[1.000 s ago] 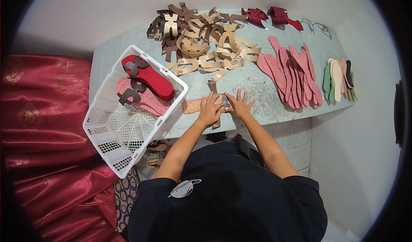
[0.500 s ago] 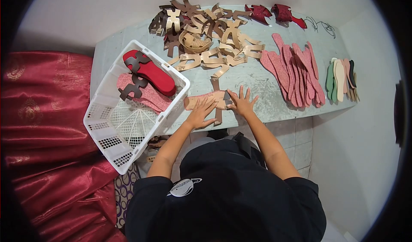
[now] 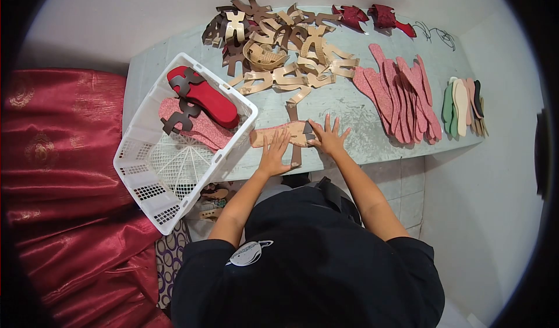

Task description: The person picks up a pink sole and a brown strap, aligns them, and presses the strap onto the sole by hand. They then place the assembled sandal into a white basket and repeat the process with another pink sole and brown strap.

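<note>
A tan insole lies flat near the table's front edge, its right end dark. A brown sandal strap runs crosswise beneath it, sticking out above and below. My left hand rests with fingers apart on the insole's lower left part. On its right end lies my right hand, fingers spread, the thumb and index at the dark tip. To the left, a white plastic basket holds a red sandal with a brown strap and pink speckled soles with another brown strap.
Beige and brown straps are heaped at the back of the table. Pink soles lie fanned out on the right, beside coloured soles. Dark red straps and black cord lie farther back. Red cloth hangs at the left.
My left hand has slid slightly down and its fingers have turned to point more toward the back of the table. The right hand has hardly moved and stays on the insole's right end.
</note>
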Demonstrator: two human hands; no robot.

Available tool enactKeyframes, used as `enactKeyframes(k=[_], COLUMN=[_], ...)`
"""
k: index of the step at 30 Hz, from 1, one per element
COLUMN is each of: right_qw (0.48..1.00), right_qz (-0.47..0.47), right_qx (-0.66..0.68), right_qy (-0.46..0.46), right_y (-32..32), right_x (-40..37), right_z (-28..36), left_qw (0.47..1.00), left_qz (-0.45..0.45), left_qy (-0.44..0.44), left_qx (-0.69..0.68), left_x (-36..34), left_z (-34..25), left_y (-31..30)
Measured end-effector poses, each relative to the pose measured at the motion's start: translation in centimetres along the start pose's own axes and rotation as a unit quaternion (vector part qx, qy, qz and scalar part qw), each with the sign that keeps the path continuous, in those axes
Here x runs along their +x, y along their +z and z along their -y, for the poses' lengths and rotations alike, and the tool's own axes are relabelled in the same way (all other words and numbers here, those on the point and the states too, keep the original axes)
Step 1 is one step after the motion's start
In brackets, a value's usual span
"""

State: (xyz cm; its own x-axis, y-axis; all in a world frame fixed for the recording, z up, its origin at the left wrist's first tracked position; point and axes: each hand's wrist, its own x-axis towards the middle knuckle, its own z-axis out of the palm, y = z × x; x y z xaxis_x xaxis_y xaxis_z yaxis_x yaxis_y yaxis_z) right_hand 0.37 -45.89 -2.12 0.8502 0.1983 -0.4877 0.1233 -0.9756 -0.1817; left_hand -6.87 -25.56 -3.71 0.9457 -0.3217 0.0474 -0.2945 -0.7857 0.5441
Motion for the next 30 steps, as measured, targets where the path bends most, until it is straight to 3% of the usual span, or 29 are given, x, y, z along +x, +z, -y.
enactKeyframes(k=[7, 9, 14, 17, 19, 22, 30], right_qw=[1.000, 1.000, 1.000, 1.000, 1.000, 1.000, 1.000], right_qz=[-0.006, 0.004, 0.001, -0.004, -0.005, -0.009, -0.007], right_qx=[0.001, -0.006, 0.009, 0.015, 0.014, 0.007, 0.006], right_qy=[0.001, -0.002, 0.001, 0.002, 0.001, -0.002, 0.001], right_y=[0.0, -0.1, -0.3, -0.3, -0.1, 0.0, 0.0], right_x=[0.0, 0.0, -0.2, -0.1, -0.1, 0.0, 0.0], right_z=[0.1, 0.1, 0.3, 0.2, 0.2, 0.1, 0.1], left_qw=[0.998, 0.994, 0.986, 0.981, 0.963, 0.949, 0.946], left_qz=[-0.049, -0.044, -0.025, -0.036, -0.034, -0.035, -0.106], left_qy=[-0.022, 0.096, 0.115, 0.067, -0.029, -0.087, -0.137], left_qx=[0.010, 0.019, -0.116, -0.179, -0.265, -0.302, -0.275], left_x=[1.9, 2.5, 3.9, 4.5, 5.0, 5.5, 5.7], left_z=[-0.8, -0.5, -0.1, 0.2, -0.5, 0.0, 0.5], left_y=[-0.6, -1.0, -1.3, -0.9, -1.2, -0.7, 1.4])
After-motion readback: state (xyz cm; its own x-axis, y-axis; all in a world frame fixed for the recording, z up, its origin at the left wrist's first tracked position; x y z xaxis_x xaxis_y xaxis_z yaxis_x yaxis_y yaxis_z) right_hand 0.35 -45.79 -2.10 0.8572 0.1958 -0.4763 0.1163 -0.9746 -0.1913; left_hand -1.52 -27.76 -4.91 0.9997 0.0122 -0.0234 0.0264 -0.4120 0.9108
